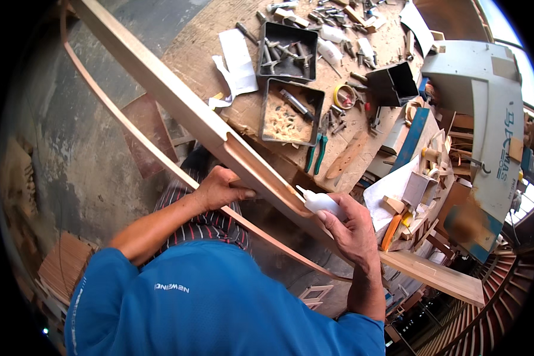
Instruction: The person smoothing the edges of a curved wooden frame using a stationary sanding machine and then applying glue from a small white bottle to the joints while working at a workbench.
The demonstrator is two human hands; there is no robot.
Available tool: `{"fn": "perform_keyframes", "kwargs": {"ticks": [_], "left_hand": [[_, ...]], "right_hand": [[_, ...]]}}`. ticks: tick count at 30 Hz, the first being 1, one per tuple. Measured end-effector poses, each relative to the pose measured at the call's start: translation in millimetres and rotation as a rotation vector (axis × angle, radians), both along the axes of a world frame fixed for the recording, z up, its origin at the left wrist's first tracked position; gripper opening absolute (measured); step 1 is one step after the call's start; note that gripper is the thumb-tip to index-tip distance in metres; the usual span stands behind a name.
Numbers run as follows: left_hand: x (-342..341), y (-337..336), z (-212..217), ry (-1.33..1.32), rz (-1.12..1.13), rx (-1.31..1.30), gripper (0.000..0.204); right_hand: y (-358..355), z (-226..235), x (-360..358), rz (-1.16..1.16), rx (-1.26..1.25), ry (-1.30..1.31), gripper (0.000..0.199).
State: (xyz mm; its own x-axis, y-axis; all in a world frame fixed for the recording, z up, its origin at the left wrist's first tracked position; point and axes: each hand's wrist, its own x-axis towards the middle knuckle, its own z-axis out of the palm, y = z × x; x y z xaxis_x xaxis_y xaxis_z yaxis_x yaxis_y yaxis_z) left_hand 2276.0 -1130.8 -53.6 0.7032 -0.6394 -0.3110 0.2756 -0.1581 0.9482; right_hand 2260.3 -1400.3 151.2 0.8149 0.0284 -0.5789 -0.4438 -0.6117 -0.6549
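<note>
A long wooden beam (pixel 160 80) runs diagonally in front of me, with a long recess (pixel 258 170) cut in its side. My right hand (pixel 351 230) is wrapped round a white squeeze bottle (pixel 321 203). The bottle lies tilted, its narrow nozzle at the right end of the recess; whether the tip touches the wood is hard to tell. Just below the beam, my left hand (pixel 218 188) is closed on what looks like a small wooden piece (pixel 237 183), mostly hidden by the fingers. A thin, bent wooden strip (pixel 130 126) passes beside my left wrist.
Beyond the beam, a worktable (pixel 196 62) bears a black tray of metal bits (pixel 288 50), a tray of shavings (pixel 291 113), green-handled pliers (pixel 317 153) and yellow tape (pixel 344 96). A large grey machine (pixel 474 101) stands at right. An orange-handled tool (pixel 391 232) lies near my right hand.
</note>
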Motion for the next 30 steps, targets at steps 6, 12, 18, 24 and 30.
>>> {"fn": "perform_keyframes", "kwargs": {"ticks": [6,12,18,24,30], "left_hand": [[-2.0,3.4,-0.9,0.097,0.009,0.030,0.039],[-7.9,5.7,-13.4,-0.047,0.057,0.012,0.043],[-12.4,15.1,-16.9,0.016,0.046,0.036,0.051],[-20.8,21.6,-18.1,0.113,0.094,0.011,0.044],[-26.4,24.7,-17.3,0.081,0.104,0.043,0.039]], "right_hand": [[-42.0,-35.3,-4.5,-0.499,0.436,-0.141,0.024],[-109.0,-123.2,19.5,-0.498,0.067,-0.311,0.019],[-155.1,-212.0,33.7,-0.543,-0.262,-0.470,0.021],[-177.9,-255.7,66.0,-0.669,-0.344,-0.535,0.024],[-193.3,-283.0,68.9,-0.688,-0.417,-0.502,0.031]]}}
